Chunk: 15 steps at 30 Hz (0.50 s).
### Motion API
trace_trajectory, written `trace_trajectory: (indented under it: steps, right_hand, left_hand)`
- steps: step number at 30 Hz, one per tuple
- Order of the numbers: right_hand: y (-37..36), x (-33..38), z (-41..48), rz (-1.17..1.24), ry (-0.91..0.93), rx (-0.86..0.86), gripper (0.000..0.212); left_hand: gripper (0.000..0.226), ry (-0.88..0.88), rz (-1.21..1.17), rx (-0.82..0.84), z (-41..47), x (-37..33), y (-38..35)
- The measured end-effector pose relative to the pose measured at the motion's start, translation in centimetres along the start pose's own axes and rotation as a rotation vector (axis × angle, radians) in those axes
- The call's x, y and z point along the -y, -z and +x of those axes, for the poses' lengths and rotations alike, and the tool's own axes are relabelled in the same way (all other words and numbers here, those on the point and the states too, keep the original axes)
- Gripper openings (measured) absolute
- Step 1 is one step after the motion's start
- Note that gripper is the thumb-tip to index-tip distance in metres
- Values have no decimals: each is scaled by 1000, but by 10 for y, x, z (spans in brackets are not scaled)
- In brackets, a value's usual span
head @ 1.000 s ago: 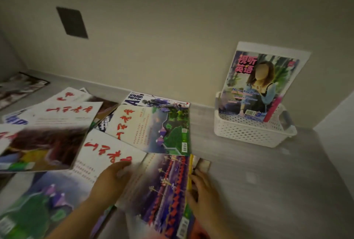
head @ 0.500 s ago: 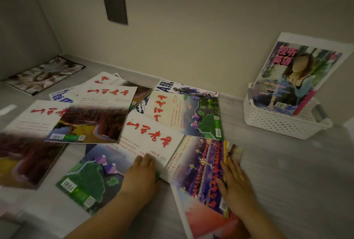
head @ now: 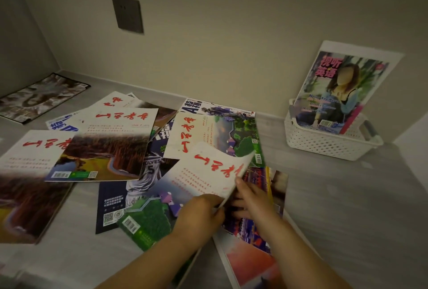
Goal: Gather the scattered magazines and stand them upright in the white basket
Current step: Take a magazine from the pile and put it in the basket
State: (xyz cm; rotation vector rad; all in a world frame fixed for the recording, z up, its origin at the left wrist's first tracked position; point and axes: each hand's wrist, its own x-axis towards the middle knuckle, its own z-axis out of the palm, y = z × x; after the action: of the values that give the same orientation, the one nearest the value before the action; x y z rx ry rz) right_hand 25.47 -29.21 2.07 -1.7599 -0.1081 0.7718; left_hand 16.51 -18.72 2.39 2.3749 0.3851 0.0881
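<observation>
The left hand (head: 199, 215) lies on the near right corner of a red-titled magazine (head: 208, 173), its fingers (head: 214, 198) curled over the edge and gripping it. The corner is off the floor (head: 347, 207) and the cover bows upward, probably to peel this one copy free of the overlapping spread. The right hand (head: 253, 199) reaches in under that raised edge, fingers fairly straight over the purple magazine (head: 256, 174) beneath and thumb up against the lifted edge. I cannot tell whether it has closed on the paper. It seems placed either to take the freed side or to hold the lower copy down. The white basket (head: 324, 147) sits against the wall at the floor's far right, well apart from the hands. One magazine (head: 335, 94) already stands in it, leaning back on the wall, so it can take more. Most of the job remains: a fan of overlapping copies (head: 108, 145) covers the floor's middle and left, and a dark magazine (head: 39, 96) lies alone in the far left corner.
</observation>
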Motion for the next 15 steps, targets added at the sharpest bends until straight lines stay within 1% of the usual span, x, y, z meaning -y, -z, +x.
trace_trajectory:
  steps: [2, 4, 6, 8, 10, 11, 12, 15]
  right_hand:
    - [-3, -2, 5, 30, -68, -9, 5]
    - [-1, -8, 9, 30, -122, -66, 20]
    - [2, -13, 11, 4, -122, -115, 30]
    - [8, -10, 10, 13, -98, -128, 31]
    - [20, -4, 8, 20, -56, -145, 30]
    - [28, 1, 6, 10, -28, -152, 29]
    - [37, 5, 3, -1, 0, -153, 28]
    - [71, 15, -9, 11, 70, -125, 24]
  left_hand:
    - [22, -10, 58, 57, 2, -1, -11]
    - [29, 22, 55, 125, 5, 6, -18]
    - [36, 77, -64, 146, 8, 15, -16]
    - [42, 116, -115, 31, 15, 24, -6]
    - [51, 177, -103, -124, 24, 31, 5]
    - [56, 219, -112, -169, 29, 31, 10]
    - [58, 254, -148, -182, 35, 29, 14]
    - [54, 313, -362, -103, 49, 11, 19]
